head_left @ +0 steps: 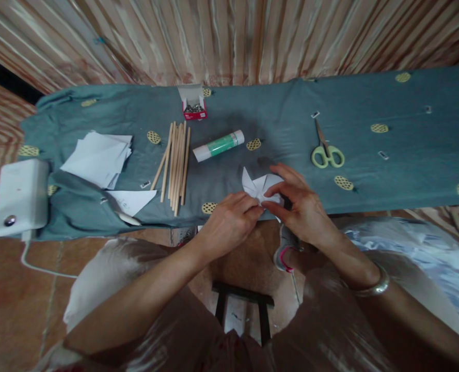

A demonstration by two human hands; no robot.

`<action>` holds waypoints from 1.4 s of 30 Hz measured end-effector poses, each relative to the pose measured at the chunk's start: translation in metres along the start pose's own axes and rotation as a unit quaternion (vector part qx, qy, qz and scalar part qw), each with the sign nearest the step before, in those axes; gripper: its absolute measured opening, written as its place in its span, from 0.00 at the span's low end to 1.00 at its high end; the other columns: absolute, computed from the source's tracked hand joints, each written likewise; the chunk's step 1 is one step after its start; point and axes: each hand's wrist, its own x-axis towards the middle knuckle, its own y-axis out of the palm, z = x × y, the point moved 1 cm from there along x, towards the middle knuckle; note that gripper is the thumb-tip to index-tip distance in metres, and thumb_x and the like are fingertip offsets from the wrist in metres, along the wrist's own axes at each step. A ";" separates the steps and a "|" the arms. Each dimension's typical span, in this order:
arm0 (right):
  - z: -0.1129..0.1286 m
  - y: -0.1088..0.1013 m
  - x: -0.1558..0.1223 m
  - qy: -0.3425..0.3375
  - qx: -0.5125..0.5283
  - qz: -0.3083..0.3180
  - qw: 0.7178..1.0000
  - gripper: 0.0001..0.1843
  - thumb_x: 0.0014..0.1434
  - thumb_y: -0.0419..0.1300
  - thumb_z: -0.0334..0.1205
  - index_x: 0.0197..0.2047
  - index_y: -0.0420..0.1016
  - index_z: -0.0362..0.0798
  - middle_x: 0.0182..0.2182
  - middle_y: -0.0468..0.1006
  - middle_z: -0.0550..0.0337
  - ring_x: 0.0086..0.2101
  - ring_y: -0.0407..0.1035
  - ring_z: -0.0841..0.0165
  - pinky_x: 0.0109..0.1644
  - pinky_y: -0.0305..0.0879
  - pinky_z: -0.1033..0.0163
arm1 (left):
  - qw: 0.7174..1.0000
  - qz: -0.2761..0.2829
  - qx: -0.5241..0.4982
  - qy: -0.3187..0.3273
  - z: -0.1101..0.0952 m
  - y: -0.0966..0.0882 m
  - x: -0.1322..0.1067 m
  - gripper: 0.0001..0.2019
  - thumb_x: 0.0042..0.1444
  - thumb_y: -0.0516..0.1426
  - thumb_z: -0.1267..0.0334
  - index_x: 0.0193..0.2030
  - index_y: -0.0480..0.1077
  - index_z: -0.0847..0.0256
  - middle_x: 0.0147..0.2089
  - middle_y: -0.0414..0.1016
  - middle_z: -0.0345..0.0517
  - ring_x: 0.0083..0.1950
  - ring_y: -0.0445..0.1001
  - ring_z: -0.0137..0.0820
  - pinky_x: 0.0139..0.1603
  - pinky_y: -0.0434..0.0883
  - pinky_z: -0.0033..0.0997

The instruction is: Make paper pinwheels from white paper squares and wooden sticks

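A white paper pinwheel [260, 187] with folded blades is held between my two hands at the table's front edge. My left hand [233, 219] is closed, its fingertips pinching the pinwheel's lower left side near the centre. From the right, my right hand [297, 201] grips it, thumb and index finger meeting close to the middle. My fingers cover part of the centre and the lower blades. Just beyond the pinwheel lies a green and white glue stick [219, 145], apart from both hands.
Wooden sticks [177, 165] lie left of the glue, below an open red box of small metal pieces [193, 109]. Further left are stacked white papers [97, 157], a folded paper sheet [132, 200] and a white device [20, 196]. Green-handled scissors [327, 155] rest on the right.
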 end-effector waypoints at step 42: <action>0.008 0.019 -0.018 -0.095 -0.111 -0.015 0.989 0.18 0.64 0.46 0.31 0.53 0.70 0.55 0.65 0.60 0.55 0.67 0.47 0.55 0.64 0.57 0.39 | 1.000 0.023 -0.004 -0.016 0.001 -0.001 0.002 0.09 0.62 0.54 0.66 0.45 0.73 0.65 0.42 0.75 0.49 0.44 0.70 0.37 0.43 0.68 0.38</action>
